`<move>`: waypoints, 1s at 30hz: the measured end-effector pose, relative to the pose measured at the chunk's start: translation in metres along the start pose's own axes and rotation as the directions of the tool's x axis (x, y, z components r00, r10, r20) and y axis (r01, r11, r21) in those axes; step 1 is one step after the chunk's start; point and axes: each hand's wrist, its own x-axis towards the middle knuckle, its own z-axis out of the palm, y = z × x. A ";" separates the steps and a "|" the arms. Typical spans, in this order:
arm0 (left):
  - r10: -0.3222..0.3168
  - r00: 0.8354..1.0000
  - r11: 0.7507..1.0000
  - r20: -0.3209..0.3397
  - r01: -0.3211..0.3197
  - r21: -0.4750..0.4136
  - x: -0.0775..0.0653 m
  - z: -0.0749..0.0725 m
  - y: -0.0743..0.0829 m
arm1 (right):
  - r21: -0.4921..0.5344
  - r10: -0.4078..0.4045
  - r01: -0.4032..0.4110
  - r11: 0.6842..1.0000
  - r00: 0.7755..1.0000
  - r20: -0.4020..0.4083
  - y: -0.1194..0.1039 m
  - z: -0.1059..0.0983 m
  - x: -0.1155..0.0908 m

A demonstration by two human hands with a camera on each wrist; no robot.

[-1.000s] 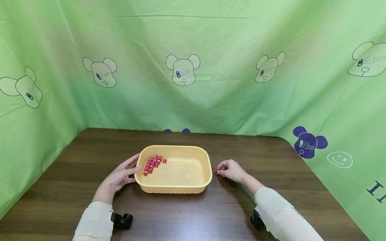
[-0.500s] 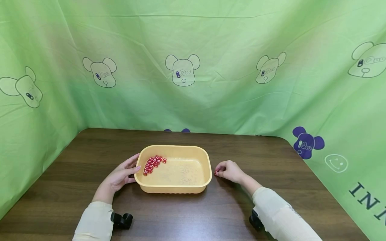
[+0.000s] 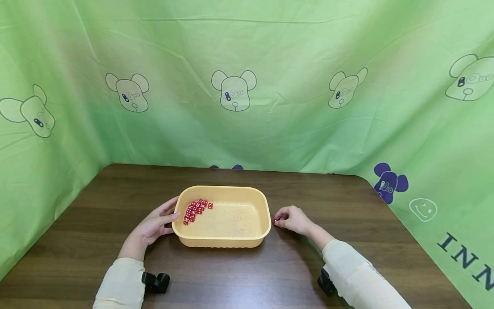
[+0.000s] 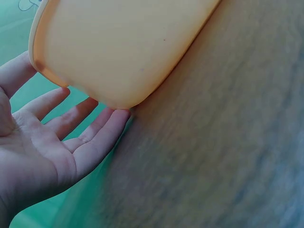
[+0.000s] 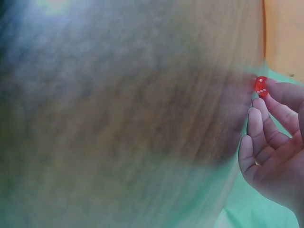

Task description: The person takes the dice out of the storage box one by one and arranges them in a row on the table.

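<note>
A cream-yellow plastic tub (image 3: 221, 243) stands on the table, with a cluster of red dice (image 3: 194, 210) in its left part. My left hand (image 3: 156, 224) holds the tub's left end, thumb over the rim. In the left wrist view, the other fingers (image 4: 102, 142) spread against its outer wall. Just outside the tub's right end, my right hand (image 3: 295, 219) pinches a red die (image 5: 261, 86) with white pips between thumb and forefinger, low over the table. The remaining fingers of that hand are bent beside it.
The dark wooden table (image 3: 227, 281) carries the tub. A green printed curtain (image 3: 270, 133) hangs behind the table and along both sides. Black wrist cameras show under both sleeves, one by the left sleeve (image 3: 119, 283).
My right hand has shifted slightly left with the die, closer to the tub. The right side of the curtain has moved in its folds. My left hand and the tub stay put.
</note>
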 end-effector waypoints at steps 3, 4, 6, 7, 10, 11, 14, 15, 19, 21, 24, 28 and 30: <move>0.003 1.000 1.000 0.002 -0.003 0.000 0.000 0.000 0.000 | 0.021 0.003 -0.003 1.000 1.000 0.005 0.000 0.000 0.000; 0.005 1.000 1.000 0.005 -0.005 -0.001 -0.001 0.000 0.000 | 0.025 0.005 -0.005 1.000 1.000 0.006 0.000 -0.001 0.000; 0.007 1.000 1.000 0.012 -0.006 -0.003 -0.001 0.000 0.000 | 0.022 0.010 -0.010 1.000 1.000 0.006 0.000 -0.002 -0.001; 0.008 1.000 1.000 0.016 -0.008 -0.005 -0.001 0.000 0.000 | 0.020 0.013 -0.013 1.000 1.000 0.004 0.000 -0.003 -0.002; 0.006 1.000 1.000 0.018 -0.006 -0.006 -0.001 0.001 0.000 | 0.010 0.026 -0.026 1.000 1.000 0.005 -0.001 -0.006 -0.003; 0.005 1.000 1.000 0.018 -0.005 -0.006 -0.001 0.001 0.000 | 0.005 0.029 -0.029 1.000 1.000 0.005 -0.001 -0.007 -0.004; 0.003 1.000 1.000 0.014 -0.003 -0.005 0.000 0.001 0.000 | -0.007 0.035 -0.035 0.999 0.999 0.010 -0.001 -0.011 -0.005; 0.003 1.000 1.000 0.014 -0.003 -0.005 0.000 0.001 0.000 | -0.014 0.040 -0.039 0.999 0.999 0.010 -0.001 -0.012 -0.006; 0.002 1.000 1.000 0.014 -0.002 -0.007 0.001 0.000 0.000 | -0.030 0.061 -0.061 0.998 0.998 0.004 -0.001 -0.019 -0.005; 0.003 1.000 1.000 0.015 -0.002 -0.007 0.002 -0.001 0.000 | -0.030 0.071 -0.071 0.997 0.997 -0.003 -0.002 -0.023 -0.004; 0.000 1.000 1.000 0.005 0.000 -0.004 0.003 -0.002 0.000 | -0.022 0.081 -0.081 0.996 0.997 -0.014 -0.004 -0.028 0.000; -0.003 1.000 1.000 0.000 0.003 -0.002 0.003 -0.003 0.000 | -0.008 0.081 -0.081 0.997 0.996 -0.023 -0.009 -0.036 0.006; -0.003 1.000 1.000 -0.004 0.003 -0.005 0.003 -0.004 0.000 | -0.011 0.076 -0.077 0.997 0.997 -0.033 -0.013 -0.041 0.010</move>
